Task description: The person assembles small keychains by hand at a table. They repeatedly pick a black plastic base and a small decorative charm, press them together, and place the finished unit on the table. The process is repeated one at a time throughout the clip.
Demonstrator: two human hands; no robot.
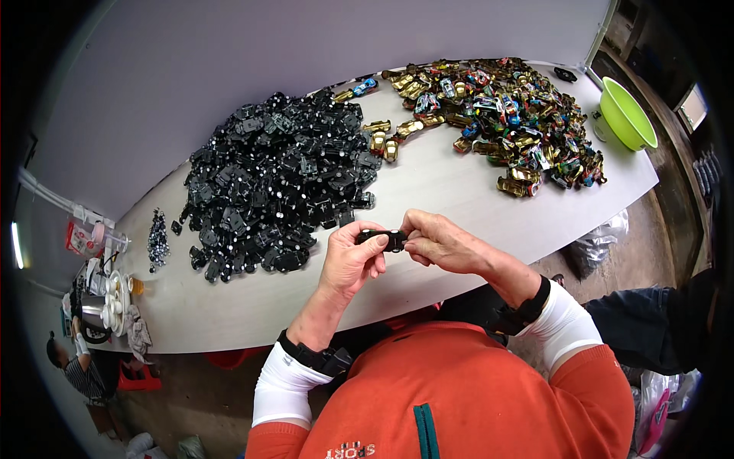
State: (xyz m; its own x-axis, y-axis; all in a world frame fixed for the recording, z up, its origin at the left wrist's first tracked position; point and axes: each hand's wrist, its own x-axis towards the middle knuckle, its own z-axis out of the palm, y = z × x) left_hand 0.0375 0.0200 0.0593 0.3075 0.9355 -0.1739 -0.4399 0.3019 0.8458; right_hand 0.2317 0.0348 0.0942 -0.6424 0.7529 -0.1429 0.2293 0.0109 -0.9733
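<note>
Far L, small parts (158,243), then black pile (275,183), prob. apart by kind; L hand (348,258) pinches black toy base (373,238), thumb on top, prob. to steady it, above table (451,180) btwn hands; R hand (437,241) grips its R end; gold/multicol. cars (527,122) beyond, then green bowl (628,115)

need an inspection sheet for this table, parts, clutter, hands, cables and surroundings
Surface: pale table, bearing heaps
Job's things: black toy-car part, held; black heap of similar parts; mixed heap of gold and multicoloured cars
Clutter: green bowl at right; small heap at left
Hands: left hand pinches the part; right hand at its right end, grip unclear
Cables: white line on left wall, cable or pipe unclear
Surroundings: another person far left; plastic bag at right
</note>
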